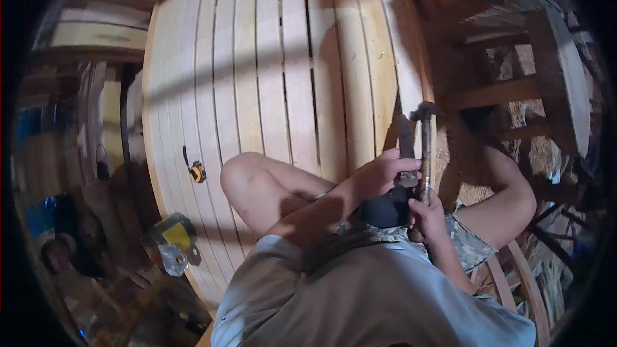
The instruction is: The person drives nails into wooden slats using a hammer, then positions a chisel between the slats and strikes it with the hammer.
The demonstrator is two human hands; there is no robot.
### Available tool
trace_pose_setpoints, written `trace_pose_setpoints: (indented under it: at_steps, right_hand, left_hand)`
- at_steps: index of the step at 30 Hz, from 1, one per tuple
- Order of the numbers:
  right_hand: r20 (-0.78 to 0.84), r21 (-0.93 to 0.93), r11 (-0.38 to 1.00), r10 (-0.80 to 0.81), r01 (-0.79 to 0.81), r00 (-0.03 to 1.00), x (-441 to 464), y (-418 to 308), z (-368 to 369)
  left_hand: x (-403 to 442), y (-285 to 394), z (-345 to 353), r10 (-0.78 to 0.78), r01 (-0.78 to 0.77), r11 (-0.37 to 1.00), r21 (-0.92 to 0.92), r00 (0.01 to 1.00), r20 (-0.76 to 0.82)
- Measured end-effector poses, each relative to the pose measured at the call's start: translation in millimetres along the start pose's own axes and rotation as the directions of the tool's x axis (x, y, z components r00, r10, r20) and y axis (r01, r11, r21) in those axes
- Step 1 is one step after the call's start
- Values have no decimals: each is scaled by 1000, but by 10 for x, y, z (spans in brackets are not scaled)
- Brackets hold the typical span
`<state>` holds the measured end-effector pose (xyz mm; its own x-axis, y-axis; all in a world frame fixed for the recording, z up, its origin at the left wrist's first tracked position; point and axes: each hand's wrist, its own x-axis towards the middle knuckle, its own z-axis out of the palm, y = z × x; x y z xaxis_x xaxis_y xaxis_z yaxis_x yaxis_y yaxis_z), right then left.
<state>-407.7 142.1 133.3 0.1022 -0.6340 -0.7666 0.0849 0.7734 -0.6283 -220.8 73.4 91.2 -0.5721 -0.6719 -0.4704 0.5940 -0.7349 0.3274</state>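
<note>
- I see the left hand (387,170) closed round a dark flat tool (405,136), near the right edge of the plank platform (234,112).
- The right hand (429,214) wraps the lower handle of a hammer (427,157), just beside that tool; the head points toward the platform's far edge.
- I judge the step as lining up the 2 tools; I can't make out a workpiece under them.
- The next move, I'd say, calls for a firm left hold, with fingers clear of the hammer head.
- The flat tool looks like dull metal, long and narrow; the hammer's slim handle shines, its head blackish.
- Pale, smooth planks run lengthwise, dark gaps between some.
- Toward the left edge sits a rounded yellow-and-black tape measure (197,171).
- Nearer the left edge's close end, I find a yellow-and-dark box (178,234) and crinkled clear plastic (173,260).
- Beyond the right edge lies straw-like litter (474,195).
</note>
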Motion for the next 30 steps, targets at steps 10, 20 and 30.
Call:
trace_pose_setpoints:
  at_steps: [10, 20, 30]
  right_hand:
    - [113, 385, 902, 165, -196, 980, 81, 123, 15]
    - [-9, 190, 965, 187, -182, 982, 174, 118, -8]
    - [90, 340, 927, 137, -160, 987, 99, 73, -82]
  left_hand:
    - [-18, -118, -45, 48, -38, 996, -78, 991, 125]
    - [-83, -56, 45, -73, 77, 997, -21, 990, 124]
    - [-122, -5, 213, 5, 2, 967, 256, 1000, -26]
